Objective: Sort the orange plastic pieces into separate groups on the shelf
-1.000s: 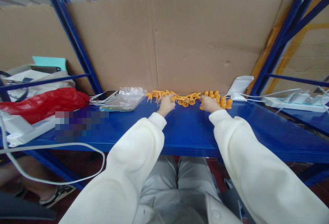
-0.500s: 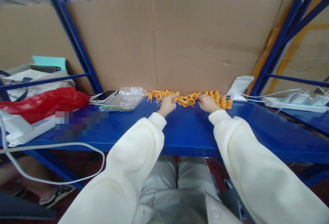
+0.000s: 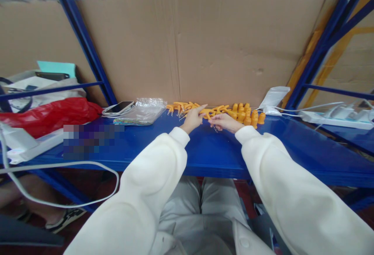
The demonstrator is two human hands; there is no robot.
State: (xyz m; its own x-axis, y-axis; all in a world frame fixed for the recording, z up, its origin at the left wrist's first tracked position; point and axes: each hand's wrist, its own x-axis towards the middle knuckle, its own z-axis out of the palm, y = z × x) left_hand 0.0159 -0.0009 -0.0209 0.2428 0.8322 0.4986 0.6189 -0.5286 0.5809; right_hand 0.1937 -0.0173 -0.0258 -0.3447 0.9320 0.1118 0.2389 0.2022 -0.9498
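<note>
My left hand point(image 3: 193, 120) is at the row of orange pieces, its index finger stretched out over them and the other fingers partly bent. Close by on the right, my right hand point(image 3: 224, 122) pinches an orange keychain piece point(image 3: 208, 115), whose small metal chain point(image 3: 215, 129) dangles below the fingertips. More orange keychain pieces point(image 3: 178, 107) with chains lie to the left of my left hand, along the cardboard. Several rounded orange figures point(image 3: 247, 115) stand grouped just beyond my right hand. Blur and size hide the finer shapes.
Cardboard point(image 3: 222, 48) rises behind the blue shelf surface point(image 3: 216, 157). Left of the pieces lie a clear plastic bag point(image 3: 147, 112) and a phone point(image 3: 121, 107) with a cable. A white packet point(image 3: 273, 99) and a power strip point(image 3: 336, 118) are on the right.
My right hand has moved left from beside the rounded figures toward my left hand and now pinches a keychain piece. My left hand has barely moved.
</note>
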